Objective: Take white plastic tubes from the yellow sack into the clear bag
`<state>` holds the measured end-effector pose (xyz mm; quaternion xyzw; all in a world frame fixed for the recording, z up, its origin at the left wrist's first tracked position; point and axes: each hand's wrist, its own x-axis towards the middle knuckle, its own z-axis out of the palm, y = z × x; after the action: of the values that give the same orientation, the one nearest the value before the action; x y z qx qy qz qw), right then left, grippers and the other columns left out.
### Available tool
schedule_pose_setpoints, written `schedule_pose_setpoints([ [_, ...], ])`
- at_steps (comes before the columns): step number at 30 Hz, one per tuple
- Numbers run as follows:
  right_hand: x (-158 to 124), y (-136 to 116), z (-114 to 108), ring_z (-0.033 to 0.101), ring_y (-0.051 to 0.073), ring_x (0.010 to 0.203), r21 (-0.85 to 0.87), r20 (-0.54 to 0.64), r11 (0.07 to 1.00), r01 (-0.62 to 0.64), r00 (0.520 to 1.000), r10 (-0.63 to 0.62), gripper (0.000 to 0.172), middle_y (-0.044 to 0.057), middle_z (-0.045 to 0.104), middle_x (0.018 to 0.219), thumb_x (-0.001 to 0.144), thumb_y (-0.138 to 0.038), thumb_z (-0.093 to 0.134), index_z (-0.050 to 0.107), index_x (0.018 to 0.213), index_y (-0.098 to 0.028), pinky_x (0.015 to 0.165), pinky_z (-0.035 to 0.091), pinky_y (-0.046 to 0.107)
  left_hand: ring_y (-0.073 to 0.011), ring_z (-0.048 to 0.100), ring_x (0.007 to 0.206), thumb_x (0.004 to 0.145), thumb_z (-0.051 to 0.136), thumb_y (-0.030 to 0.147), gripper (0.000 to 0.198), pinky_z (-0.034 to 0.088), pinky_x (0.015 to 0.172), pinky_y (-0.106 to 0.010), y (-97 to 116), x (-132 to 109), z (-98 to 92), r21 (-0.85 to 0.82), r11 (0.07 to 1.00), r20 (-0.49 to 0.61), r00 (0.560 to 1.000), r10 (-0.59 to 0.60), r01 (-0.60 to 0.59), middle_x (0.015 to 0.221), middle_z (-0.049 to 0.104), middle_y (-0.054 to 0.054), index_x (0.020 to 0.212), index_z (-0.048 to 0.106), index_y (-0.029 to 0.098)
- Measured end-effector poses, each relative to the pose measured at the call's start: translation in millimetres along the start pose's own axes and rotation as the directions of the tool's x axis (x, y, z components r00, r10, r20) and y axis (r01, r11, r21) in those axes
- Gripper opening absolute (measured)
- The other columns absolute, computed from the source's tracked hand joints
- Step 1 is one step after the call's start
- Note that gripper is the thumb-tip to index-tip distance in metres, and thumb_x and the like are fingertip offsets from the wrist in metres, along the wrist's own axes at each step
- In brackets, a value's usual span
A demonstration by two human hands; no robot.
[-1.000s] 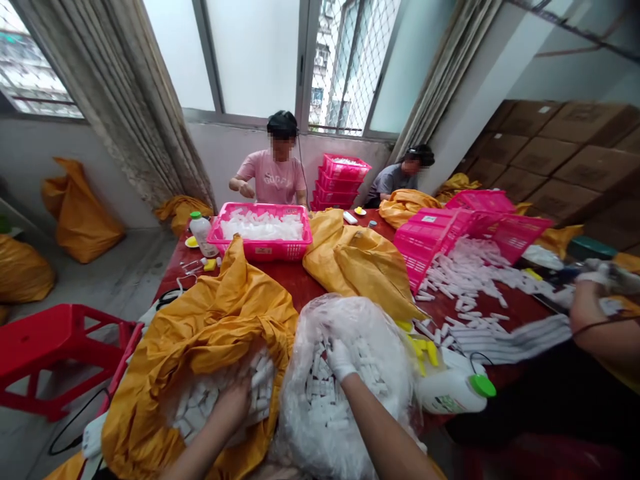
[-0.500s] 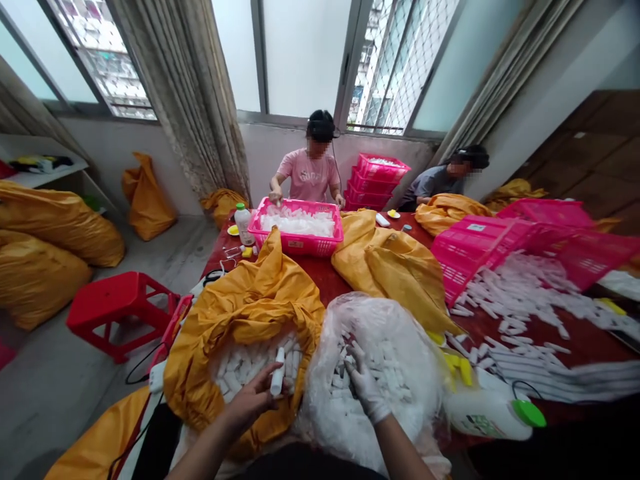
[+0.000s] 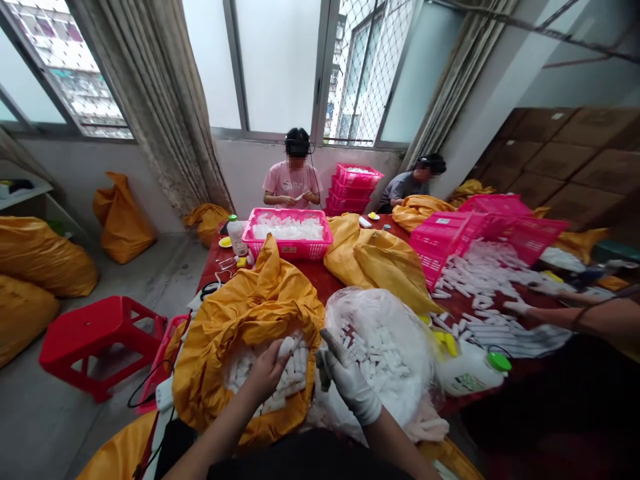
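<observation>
My right hand (image 3: 350,381) left the pile (image 3: 383,350), so it's near the tube (image 3: 285,345) my left hand (image 3: 266,373) holds; I can't tell right's grip.

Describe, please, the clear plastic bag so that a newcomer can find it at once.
Find the near side of the red table. There, between the open orange sack and the nearer green-capped bottle, sits the clear plastic bag of white pieces. Unlike the orange sack, it is see-through.

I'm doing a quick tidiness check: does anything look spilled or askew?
Yes: at right, a pink basket lies tipped on its side, white pieces strewn loose beside it on the red table. It resembles a spill, though perhaps deliberate tipping.
</observation>
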<state>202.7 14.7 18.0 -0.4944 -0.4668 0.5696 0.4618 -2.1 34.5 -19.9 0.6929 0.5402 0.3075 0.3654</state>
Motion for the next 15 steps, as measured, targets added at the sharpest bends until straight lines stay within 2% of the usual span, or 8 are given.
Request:
schedule_pose_setpoints([
  [2,0.8,-15.5,7.8,0.039,0.008,0.042,0.019,0.063,1.0,-0.005,0.998,0.004,0.053,-0.005,0.047,0.061,0.083,-0.06,0.047,0.05,0.121,-0.023,0.043,0.035,0.024,-0.0251,0.061,0.105,0.088,0.044,0.042,0.04,0.047,0.093,-0.037,13.3,-7.4,-5.6,-0.004,0.998,0.048,0.997,0.058,-0.057,0.114,0.066,-0.011,0.119,0.055,0.018],
  [5,3.3,-39.0,14.3,0.039,0.007,0.047,-0.053,0.172,0.998,0.034,0.985,-0.025,0.036,-0.005,0.045,0.063,0.085,-0.055,0.047,0.056,0.092,-0.021,0.046,0.033,0.022,-0.0269,0.06,0.108,0.085,0.051,0.04,0.039,0.044,0.097,-0.038,26.7,-17.8,-9.5,-0.044,0.995,0.112,0.989,0.098,-0.094,0.117,0.066,-0.011,0.118,0.059,0.021],
  [7,3.8,-50.2,13.8,0.041,0.007,0.05,-0.148,0.202,0.987,0.055,0.979,-0.024,0.034,-0.003,0.047,0.065,0.085,-0.052,0.05,0.053,0.077,-0.02,0.047,0.034,0.021,-0.0269,0.06,0.108,0.083,0.056,0.04,0.039,0.044,0.096,-0.037,32.2,-21.9,-9.6,-0.133,0.988,0.094,0.991,0.093,-0.08,0.116,0.066,-0.01,0.117,0.06,0.022],
  [9,3.1,-52.9,11.9,0.04,0.007,0.047,-0.162,0.155,0.986,0.023,0.988,0.002,0.033,-0.005,0.047,0.063,0.084,-0.052,0.052,0.054,0.084,-0.02,0.045,0.034,0.02,-0.0227,0.063,0.092,0.081,0.058,0.043,0.044,0.049,0.084,-0.033,37.8,-22.4,-9.7,-0.326,0.945,0.019,1.0,0.024,-0.017,0.107,0.067,-0.009,0.121,0.057,0.023],
  [10,2.8,-50.2,11.7,0.038,0.006,0.045,-0.125,0.114,0.992,0.004,0.993,0.011,0.035,-0.006,0.046,0.062,0.082,-0.054,0.054,0.054,0.091,-0.02,0.043,0.032,0.02,-0.0184,0.063,0.078,0.082,0.057,0.045,0.049,0.051,0.073,-0.03,41.3,-21.0,-10.2,-0.461,0.887,-0.021,0.999,-0.04,0.026,0.1,0.067,-0.007,0.126,0.052,0.024],
  [12,2.8,-36.8,14.6,0.032,0.005,0.04,0.007,0.044,0.998,-0.058,0.997,0.057,0.042,-0.008,0.042,0.057,0.077,-0.059,0.058,0.051,0.096,-0.021,0.039,0.029,0.019,-0.0098,0.053,0.053,0.083,0.052,0.047,0.057,0.046,0.053,-0.024,49.7,-15.4,-12.4,-0.715,0.695,-0.078,0.98,-0.185,0.075,0.086,0.061,0.0,0.134,0.039,0.027],
  [14,3.8,-16.5,22.8,0.035,0.007,0.039,0.117,0.017,0.987,-0.111,0.994,0.109,0.047,-0.008,0.039,0.054,0.071,-0.065,0.06,0.049,0.086,-0.022,0.039,0.035,0.021,-0.0073,0.045,0.047,0.083,0.049,0.046,0.058,0.042,0.049,-0.022,57.9,-6.9,-14.5,-0.844,0.534,-0.141,0.946,-0.291,0.038,0.078,0.054,0.004,0.136,0.031,0.029],
  [15,4.4,-6.1,28.0,0.04,0.009,0.041,0.137,0.017,0.984,-0.11,0.994,0.109,0.047,-0.007,0.041,0.054,0.069,-0.066,0.06,0.049,0.081,-0.023,0.04,0.039,0.023,-0.0081,0.047,0.049,0.083,0.049,0.045,0.057,0.044,0.052,-0.023,60.8,-2.4,-14.4,-0.861,0.509,-0.193,0.927,-0.322,-0.003,0.078,0.052,0.004,0.134,0.03,0.03],
])
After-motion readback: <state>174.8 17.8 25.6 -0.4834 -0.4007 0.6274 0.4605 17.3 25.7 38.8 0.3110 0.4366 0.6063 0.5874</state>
